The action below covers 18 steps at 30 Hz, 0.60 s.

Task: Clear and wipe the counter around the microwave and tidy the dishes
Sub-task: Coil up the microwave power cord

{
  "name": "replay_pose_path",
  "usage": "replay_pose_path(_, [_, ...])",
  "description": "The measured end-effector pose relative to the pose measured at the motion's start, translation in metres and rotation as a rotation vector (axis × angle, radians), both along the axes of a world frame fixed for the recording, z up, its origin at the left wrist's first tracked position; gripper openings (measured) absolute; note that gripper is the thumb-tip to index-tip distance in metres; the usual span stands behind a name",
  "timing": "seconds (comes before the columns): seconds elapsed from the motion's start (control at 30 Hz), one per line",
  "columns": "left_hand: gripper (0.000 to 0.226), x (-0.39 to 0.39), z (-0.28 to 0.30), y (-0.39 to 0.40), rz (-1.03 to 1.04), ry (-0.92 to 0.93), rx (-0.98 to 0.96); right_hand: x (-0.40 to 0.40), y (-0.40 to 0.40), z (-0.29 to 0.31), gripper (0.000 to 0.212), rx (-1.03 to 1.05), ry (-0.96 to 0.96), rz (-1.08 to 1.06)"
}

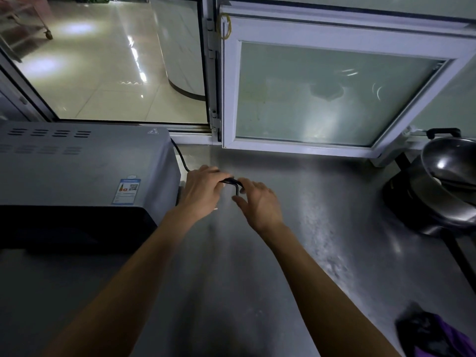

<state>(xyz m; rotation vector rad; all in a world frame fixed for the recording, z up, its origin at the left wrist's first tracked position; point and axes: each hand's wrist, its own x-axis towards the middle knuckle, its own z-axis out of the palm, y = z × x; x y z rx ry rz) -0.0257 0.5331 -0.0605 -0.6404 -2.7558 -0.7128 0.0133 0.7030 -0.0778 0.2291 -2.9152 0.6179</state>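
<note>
A grey microwave stands at the left on the steel counter. Its black power cord runs from the back corner down to my hands. My left hand is closed over the cord just right of the microwave. My right hand pinches a bent loop of the same cord between thumb and fingers. Both hands hover just above the counter.
A hinged white window sash swings inward over the back of the counter. Stacked steel bowls sit at the right edge. A dark purple cloth lies at the bottom right. Behind the microwave an opening shows a tiled floor.
</note>
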Motion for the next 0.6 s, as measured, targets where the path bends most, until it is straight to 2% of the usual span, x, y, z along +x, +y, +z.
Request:
replay_pose_path(0.13, [0.033,-0.001,-0.002,-0.005,-0.020,-0.033,0.064,-0.010,-0.003,0.000,0.021,-0.097,-0.038,-0.022])
replay_pose_path(0.23, [0.031,0.001,-0.002,-0.009,-0.034,-0.043,0.124,-0.013,-0.002,-0.004,0.021,-0.176,-0.003,0.036])
replay_pose_path(0.43, [0.028,0.000,0.000,-0.017,-0.052,-0.097,0.249,-0.017,-0.005,0.000,0.024,-0.143,0.062,0.090])
replay_pose_path(0.6, [0.028,-0.006,0.002,-0.033,-0.013,-0.157,0.272,-0.023,-0.007,0.004,0.022,-0.312,0.117,0.114])
